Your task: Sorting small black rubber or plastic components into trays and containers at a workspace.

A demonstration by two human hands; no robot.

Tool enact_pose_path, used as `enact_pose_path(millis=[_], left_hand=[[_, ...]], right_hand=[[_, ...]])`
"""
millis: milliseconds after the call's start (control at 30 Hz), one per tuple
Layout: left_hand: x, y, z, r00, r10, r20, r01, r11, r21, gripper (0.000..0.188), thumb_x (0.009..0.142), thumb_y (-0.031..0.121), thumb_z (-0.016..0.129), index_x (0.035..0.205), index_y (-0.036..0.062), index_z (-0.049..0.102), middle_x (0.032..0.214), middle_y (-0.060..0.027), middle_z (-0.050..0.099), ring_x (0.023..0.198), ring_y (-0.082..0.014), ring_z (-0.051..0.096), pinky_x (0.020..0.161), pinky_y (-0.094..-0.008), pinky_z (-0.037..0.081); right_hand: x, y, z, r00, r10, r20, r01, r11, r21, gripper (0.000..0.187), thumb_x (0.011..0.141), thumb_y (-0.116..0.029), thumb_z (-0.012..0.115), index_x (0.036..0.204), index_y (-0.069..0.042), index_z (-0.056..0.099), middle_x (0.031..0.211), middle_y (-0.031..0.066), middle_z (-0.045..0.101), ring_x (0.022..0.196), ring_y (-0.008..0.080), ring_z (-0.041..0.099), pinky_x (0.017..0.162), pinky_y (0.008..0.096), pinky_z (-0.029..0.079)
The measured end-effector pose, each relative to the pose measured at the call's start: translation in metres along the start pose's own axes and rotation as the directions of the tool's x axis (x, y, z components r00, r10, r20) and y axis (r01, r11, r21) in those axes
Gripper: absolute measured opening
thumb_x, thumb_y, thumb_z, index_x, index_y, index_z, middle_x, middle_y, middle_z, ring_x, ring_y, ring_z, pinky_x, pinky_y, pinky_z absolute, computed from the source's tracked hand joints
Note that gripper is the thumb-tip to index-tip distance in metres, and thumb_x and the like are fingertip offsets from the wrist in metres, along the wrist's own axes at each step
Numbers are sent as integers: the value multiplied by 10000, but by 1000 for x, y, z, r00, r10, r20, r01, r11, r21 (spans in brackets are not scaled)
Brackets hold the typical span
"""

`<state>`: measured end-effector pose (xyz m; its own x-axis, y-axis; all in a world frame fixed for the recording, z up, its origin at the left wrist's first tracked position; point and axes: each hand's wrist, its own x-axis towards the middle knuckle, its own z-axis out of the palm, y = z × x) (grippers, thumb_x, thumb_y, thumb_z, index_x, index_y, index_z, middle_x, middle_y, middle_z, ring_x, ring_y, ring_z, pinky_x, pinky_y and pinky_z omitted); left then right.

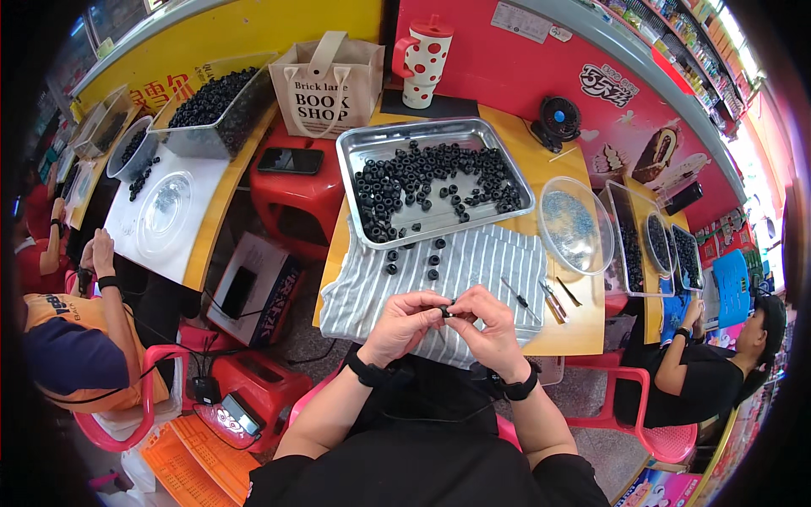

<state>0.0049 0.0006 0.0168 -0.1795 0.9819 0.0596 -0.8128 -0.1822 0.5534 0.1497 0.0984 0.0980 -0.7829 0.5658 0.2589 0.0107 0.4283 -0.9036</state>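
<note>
Close in front of me, my left hand (400, 324) and my right hand (490, 326) meet fingertip to fingertip. Pinched between them is a small black ring-shaped part (445, 311). Under the hands lies a grey-and-white striped cloth (363, 287), and several loose black ring-shaped parts (433, 259) rest on its far side. Beyond the cloth, a metal tray (498, 215) holds a heap of the same black parts. To the right of my hands, a thin dark tool (514, 292) and slim sticks (554, 304) lie near the cloth's edge.
A clear round tub (610, 245) with tiny bits stands right of the tray. Behind are a dotted tumbler (427, 63), a cloth bag (328, 84) and a small fan (557, 122). A phone (291, 160) lies on a red stool. People sit at tables left and right.
</note>
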Motion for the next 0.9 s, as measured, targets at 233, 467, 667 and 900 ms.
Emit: enact_pose_path(millis=[233,467,667,900], left_hand=[[0,0,0,1000,8,13,-8,1000,5,221,907,-23,627,1123,-55,659,1073,-105,637,897,-148,637,796,-250,525],[0,-1,-1,1000,1,11,-1,1000,-9,221,902,-18,636,1119,-52,661,1071,-100,632,907,-149,640,799,-248,525],[-1,1,4,1000,-10,-22,10,1000,8,219,900,-28,635,1114,-47,676,1043,-71,623,882,-114,599,781,-224,496],[-1,1,0,1000,-6,4,5,1000,18,212,905,-29,627,1110,-48,673,1054,-87,622,929,-146,617,813,-256,514]], right_hand=[[0,-6,0,1000,-12,3,12,999,-29,181,753,96,698,910,18,651,853,80,583,710,148,608,595,246,488],[-3,-6,1,998,19,-53,-19,1000,8,145,757,71,716,875,2,667,822,69,609,678,115,595,584,235,458],[-2,-3,2,1000,0,-31,0,1000,-5,157,743,66,735,868,8,661,823,68,617,680,112,595,585,236,466],[-3,1,3,998,62,-16,-61,997,52,152,752,55,746,843,18,630,784,60,609,665,110,604,582,242,486]])
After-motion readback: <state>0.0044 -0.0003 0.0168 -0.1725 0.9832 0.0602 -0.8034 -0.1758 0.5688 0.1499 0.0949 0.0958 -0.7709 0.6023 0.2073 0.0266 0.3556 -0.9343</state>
